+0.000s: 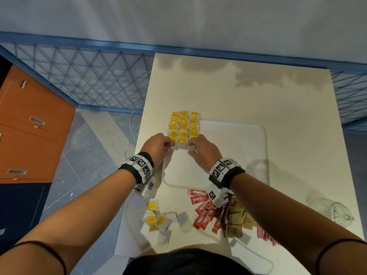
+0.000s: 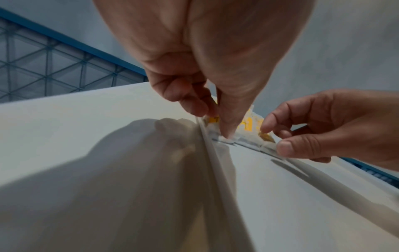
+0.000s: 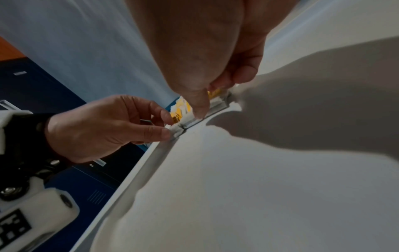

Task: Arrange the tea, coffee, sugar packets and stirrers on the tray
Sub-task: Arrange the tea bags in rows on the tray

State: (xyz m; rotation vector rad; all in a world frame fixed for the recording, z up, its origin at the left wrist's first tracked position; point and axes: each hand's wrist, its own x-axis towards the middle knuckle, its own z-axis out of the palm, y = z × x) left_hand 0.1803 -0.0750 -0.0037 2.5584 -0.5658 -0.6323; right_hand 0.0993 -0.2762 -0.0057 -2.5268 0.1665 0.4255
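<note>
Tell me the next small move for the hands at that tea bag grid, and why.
Probably let go and fetch another tea bag. Both the left hand and right hand pinch bags in the nearest row of the grid on the tray, which already looks aligned. Loose tea bags lie near the body, off the tray, with coffee sticks beside them.

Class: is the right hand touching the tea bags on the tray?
Touching. In the left wrist view, the right hand pinches the near edge of the tea bags between thumb and forefinger.
</note>
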